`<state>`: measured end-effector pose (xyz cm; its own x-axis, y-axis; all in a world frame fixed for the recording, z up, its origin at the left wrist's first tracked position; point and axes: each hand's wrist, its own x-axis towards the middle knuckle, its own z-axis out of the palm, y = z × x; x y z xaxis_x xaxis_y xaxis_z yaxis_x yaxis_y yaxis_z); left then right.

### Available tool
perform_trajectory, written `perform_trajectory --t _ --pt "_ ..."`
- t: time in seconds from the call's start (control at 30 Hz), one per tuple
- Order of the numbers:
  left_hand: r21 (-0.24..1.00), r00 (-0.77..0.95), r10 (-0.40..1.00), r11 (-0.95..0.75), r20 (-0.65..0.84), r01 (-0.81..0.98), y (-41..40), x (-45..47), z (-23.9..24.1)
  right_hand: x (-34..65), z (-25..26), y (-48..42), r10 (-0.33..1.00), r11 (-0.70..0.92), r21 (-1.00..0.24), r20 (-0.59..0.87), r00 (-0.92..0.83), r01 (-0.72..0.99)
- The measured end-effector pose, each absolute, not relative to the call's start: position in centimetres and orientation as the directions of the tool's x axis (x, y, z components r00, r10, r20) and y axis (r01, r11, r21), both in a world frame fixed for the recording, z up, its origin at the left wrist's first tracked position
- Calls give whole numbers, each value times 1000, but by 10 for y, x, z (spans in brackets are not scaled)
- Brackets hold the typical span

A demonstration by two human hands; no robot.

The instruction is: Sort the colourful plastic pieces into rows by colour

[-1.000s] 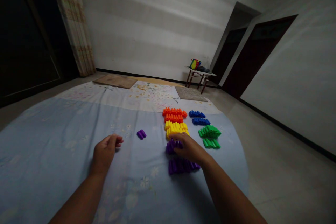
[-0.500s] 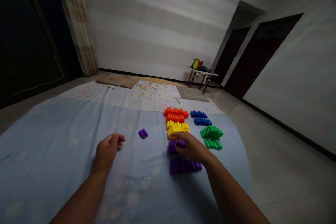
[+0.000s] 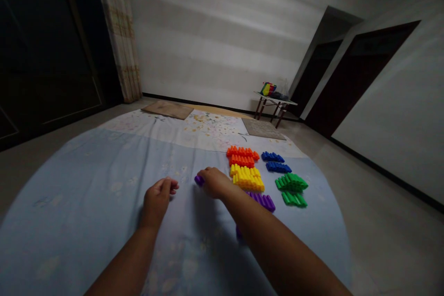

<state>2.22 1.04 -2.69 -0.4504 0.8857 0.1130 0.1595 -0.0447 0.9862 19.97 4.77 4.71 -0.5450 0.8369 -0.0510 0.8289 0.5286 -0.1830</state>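
My right hand [image 3: 214, 182] is closed at two small purple tube-shaped blocks, its fingertips gripping them; one end of a purple block [image 3: 199, 180] sticks out to the left, the rest is hidden. Loosely curled, my left hand [image 3: 157, 198] rests on the cloth to the left with nothing visible in it. Purple blocks [image 3: 265, 200] stand in a row beyond my right forearm, which partly covers them and a nearer purple row. Behind them lie yellow blocks [image 3: 247, 178] and orange blocks [image 3: 242, 156].
Blue blocks [image 3: 278, 167] and green blocks [image 3: 292, 182] lie in rows on the right. A flowered cloth [image 3: 104, 171] covers the round table. Flat boards [image 3: 168, 109] lie at its far side. A small side table [image 3: 275, 98] stands by the wall.
My right hand has moved left from the purple rows to the separate pair of purple blocks and closed on it. My left hand keeps its curl. The view has shifted slightly.
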Motion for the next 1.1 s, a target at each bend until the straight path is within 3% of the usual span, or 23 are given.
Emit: perform_trajectory --t 0.2,0.43,0.53,0.7,0.77,0.87,0.97,1.1 --pt "987 -444 889 -49 113 152 10 22 -27 179 27 60 899 426 -126 -53 -435 896" --pt "986 -439 891 -52 118 160 9 23 -26 195 37 44 689 700 -169 -98 -718 694" --pt "986 -441 889 -54 119 159 10 23 -27 206 43 34 630 741 -168 -161 -759 651" --pt "985 -440 889 -61 127 161 10 22 -29 210 55 17 768 609 -212 -83 -635 764" --pt "985 -438 890 -60 127 162 11 21 -29 203 53 11 858 498 -172 -47 -512 850" --pt "984 -439 889 -60 129 168 12 20 -31 192 45 7 913 381 -107 -109 -392 918" --pt "984 -447 885 -58 129 168 14 19 -32 187 40 6 899 400 -115 -142 -413 909" --pt "987 -452 886 -36 104 156 15 18 -32 207 51 2 835 533 -224 -17 -550 816"
